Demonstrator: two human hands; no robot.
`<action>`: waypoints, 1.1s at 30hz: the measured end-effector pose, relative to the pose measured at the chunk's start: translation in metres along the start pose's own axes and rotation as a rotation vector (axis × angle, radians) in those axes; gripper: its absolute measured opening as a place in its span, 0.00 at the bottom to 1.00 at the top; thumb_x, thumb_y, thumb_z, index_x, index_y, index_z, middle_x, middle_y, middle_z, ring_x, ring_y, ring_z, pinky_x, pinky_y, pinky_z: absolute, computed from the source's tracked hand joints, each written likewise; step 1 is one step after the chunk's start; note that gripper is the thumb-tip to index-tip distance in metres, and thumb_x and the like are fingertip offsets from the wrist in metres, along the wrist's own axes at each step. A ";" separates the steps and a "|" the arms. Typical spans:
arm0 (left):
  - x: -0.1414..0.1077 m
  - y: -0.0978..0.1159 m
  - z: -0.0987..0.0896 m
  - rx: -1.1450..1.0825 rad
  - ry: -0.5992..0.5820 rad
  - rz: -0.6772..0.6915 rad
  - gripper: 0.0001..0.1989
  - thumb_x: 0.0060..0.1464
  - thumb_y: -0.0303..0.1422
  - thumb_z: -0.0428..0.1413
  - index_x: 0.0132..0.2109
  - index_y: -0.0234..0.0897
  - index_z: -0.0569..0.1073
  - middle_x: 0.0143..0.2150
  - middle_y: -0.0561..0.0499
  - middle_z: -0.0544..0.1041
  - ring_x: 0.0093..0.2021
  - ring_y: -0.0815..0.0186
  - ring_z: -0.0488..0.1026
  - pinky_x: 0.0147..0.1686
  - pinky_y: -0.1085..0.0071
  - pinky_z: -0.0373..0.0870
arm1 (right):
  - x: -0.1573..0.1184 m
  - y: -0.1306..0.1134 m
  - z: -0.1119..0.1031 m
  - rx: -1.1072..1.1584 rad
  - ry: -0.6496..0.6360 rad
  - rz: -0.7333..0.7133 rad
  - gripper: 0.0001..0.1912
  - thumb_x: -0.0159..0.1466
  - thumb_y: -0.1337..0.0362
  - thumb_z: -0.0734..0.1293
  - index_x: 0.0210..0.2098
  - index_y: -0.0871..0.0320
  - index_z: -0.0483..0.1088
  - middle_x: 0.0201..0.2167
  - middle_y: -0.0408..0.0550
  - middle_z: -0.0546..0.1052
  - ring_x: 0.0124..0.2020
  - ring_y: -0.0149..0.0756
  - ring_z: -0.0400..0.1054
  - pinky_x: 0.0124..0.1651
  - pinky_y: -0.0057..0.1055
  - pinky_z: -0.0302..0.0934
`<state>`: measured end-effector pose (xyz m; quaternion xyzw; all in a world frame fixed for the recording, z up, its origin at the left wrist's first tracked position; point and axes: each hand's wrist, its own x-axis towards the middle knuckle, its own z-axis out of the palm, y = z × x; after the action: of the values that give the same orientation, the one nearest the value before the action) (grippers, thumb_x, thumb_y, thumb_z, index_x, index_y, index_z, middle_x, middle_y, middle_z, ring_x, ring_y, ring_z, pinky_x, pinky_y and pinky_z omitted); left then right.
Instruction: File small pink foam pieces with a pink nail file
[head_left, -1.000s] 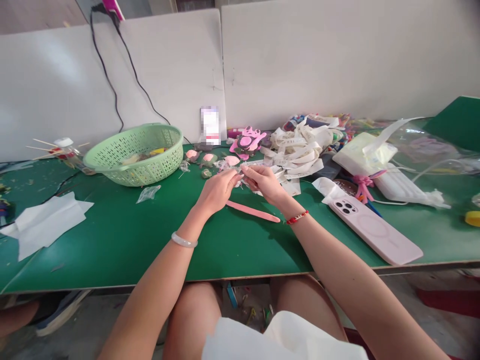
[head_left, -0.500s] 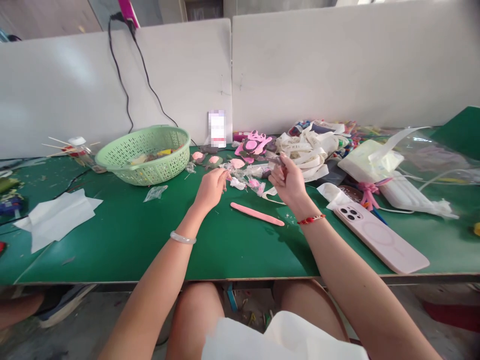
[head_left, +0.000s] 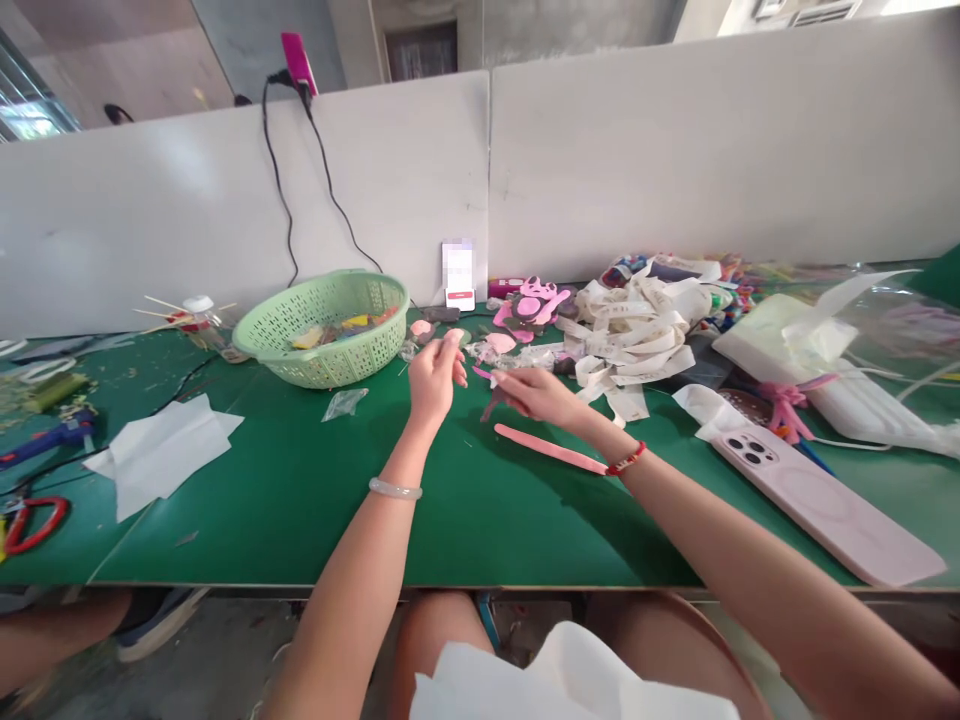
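Observation:
My left hand (head_left: 436, 378) is raised above the green table with its fingers curled together; whatever it may hold is hidden. Just to its right, my right hand (head_left: 534, 392) pinches a small piece (head_left: 489, 374), with a bright pink tip and a dark, blurred part hanging below. A long pink fuzzy strip (head_left: 551, 449) lies on the table below my right hand. Behind the hands are pink and grey fuzzy pieces (head_left: 500, 343), some among clear plastic wrappers, and a pink and dark fuzzy figure (head_left: 534, 306).
A green basket (head_left: 322, 335) stands at the back left, near white paper (head_left: 169, 450) and red-handled scissors (head_left: 36, 525). A heap of white ribbon (head_left: 637, 325) is at the back right. A pink phone (head_left: 825, 510) lies right; another phone (head_left: 458, 275) leans on the partition.
My right hand has come down and left, closer to my left hand, with the small piece in its fingers. The camera view has shifted slightly left and up.

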<state>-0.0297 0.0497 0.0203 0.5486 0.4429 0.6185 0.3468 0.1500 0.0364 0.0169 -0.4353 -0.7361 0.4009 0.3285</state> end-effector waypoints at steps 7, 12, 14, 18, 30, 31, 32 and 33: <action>0.027 -0.021 -0.026 -0.169 0.344 -0.195 0.23 0.62 0.52 0.48 0.41 0.37 0.73 0.23 0.55 0.69 0.19 0.74 0.62 0.20 0.74 0.57 | 0.138 -0.016 0.009 -0.692 0.015 -0.170 0.20 0.71 0.57 0.60 0.33 0.61 0.77 0.27 0.52 0.77 0.30 0.38 0.69 0.34 0.31 0.59; 0.026 -0.024 -0.026 -0.415 0.394 -0.397 0.11 0.65 0.39 0.49 0.40 0.37 0.70 0.24 0.56 0.67 0.19 0.76 0.62 0.21 0.75 0.56 | 0.218 0.019 0.010 -1.033 0.057 -0.002 0.13 0.63 0.74 0.65 0.45 0.71 0.76 0.44 0.68 0.78 0.43 0.46 0.72 0.42 0.33 0.63; 0.023 -0.021 -0.022 -0.525 0.413 -0.442 0.11 0.66 0.34 0.48 0.36 0.36 0.69 0.24 0.56 0.67 0.19 0.77 0.60 0.21 0.76 0.55 | 0.229 0.028 0.014 -1.049 0.029 0.006 0.14 0.62 0.76 0.65 0.46 0.73 0.76 0.45 0.70 0.77 0.45 0.49 0.72 0.45 0.34 0.63; 0.020 -0.015 -0.018 -0.532 0.435 -0.443 0.13 0.64 0.31 0.51 0.31 0.34 0.70 0.24 0.53 0.69 0.20 0.77 0.62 0.22 0.77 0.57 | 0.235 0.026 0.012 -1.128 0.029 0.018 0.19 0.61 0.79 0.61 0.50 0.73 0.73 0.46 0.71 0.76 0.47 0.52 0.72 0.45 0.36 0.63; 0.017 -0.005 -0.013 -0.144 0.017 -0.171 0.17 0.59 0.44 0.54 0.35 0.35 0.80 0.20 0.59 0.49 0.18 0.75 0.46 0.18 0.73 0.43 | 0.056 0.013 -0.053 -0.364 -0.006 -0.237 0.17 0.63 0.56 0.66 0.23 0.59 0.66 0.19 0.39 0.63 0.23 0.28 0.54 0.27 0.28 0.48; 0.015 -0.003 -0.013 -0.081 -0.046 -0.132 0.20 0.58 0.49 0.55 0.38 0.36 0.81 0.20 0.59 0.50 0.19 0.74 0.47 0.19 0.72 0.44 | 0.041 0.013 -0.054 -0.339 -0.049 -0.221 0.18 0.63 0.56 0.65 0.22 0.59 0.64 0.20 0.39 0.63 0.22 0.27 0.53 0.27 0.28 0.48; 0.013 -0.002 -0.012 -0.027 -0.103 -0.100 0.22 0.56 0.51 0.57 0.40 0.37 0.82 0.20 0.59 0.51 0.20 0.74 0.48 0.20 0.72 0.46 | 0.029 0.013 -0.055 -0.327 -0.088 -0.208 0.17 0.63 0.56 0.65 0.22 0.59 0.63 0.20 0.39 0.64 0.22 0.27 0.54 0.27 0.28 0.48; 0.011 -0.001 -0.010 0.014 -0.142 -0.070 0.22 0.53 0.52 0.59 0.41 0.38 0.82 0.20 0.58 0.54 0.21 0.74 0.50 0.21 0.72 0.49 | 0.021 0.013 -0.055 -0.322 -0.115 -0.201 0.17 0.64 0.56 0.65 0.22 0.58 0.63 0.20 0.40 0.64 0.22 0.27 0.54 0.27 0.28 0.48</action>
<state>-0.0416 0.0582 0.0232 0.5777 0.4405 0.5626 0.3946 0.1926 0.0758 0.0339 -0.3829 -0.8481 0.2675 0.2503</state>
